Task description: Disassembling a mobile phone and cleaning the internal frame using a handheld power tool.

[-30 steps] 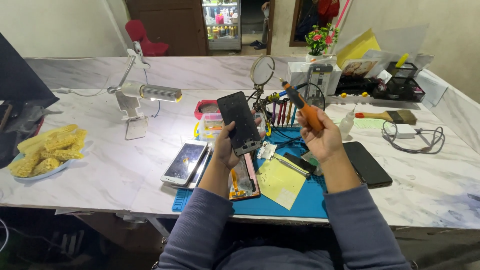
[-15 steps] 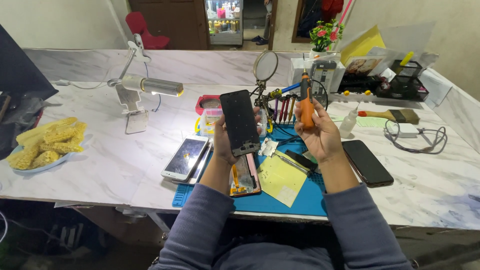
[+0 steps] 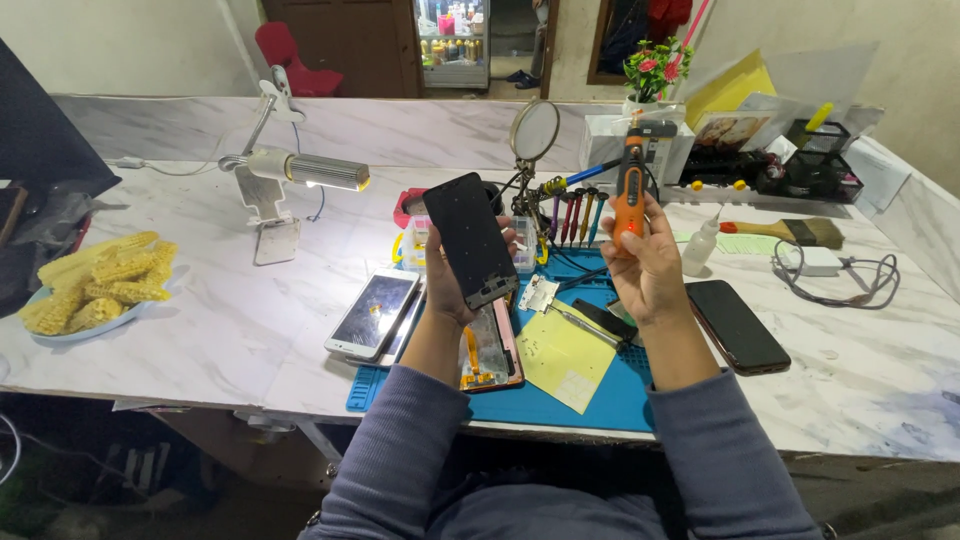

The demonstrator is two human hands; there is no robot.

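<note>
My left hand point(image 3: 447, 290) holds the black phone screen point(image 3: 470, 238) up in the air above the blue mat point(image 3: 610, 395), with the fingers closed around its lower part, so the dark glass faces me and catches the light of the desk lamp point(image 3: 305, 170). My right hand point(image 3: 650, 270) is closed around the orange power tool point(image 3: 628, 195), and I keep it upright with the tip pointing up, away from the glass, so it does not touch anything. The 2 things are near each other but apart, both raised in front of the magnifying glass point(image 3: 535, 130). Under my left wrist the opened phone body point(image 3: 487, 350) lies flat on the mat, inner side up, close enough to reach. The yellow paper point(image 3: 565, 360) lies beside it on the mat, I think to keep small parts visible. A white phone point(image 3: 372, 315) rests to the left on the bench point(image 3: 200, 330), and a black phone point(image 3: 737, 325) to the right, both outside the working place. A plate of corn point(image 3: 95, 285) stays far at the left edge.
</note>
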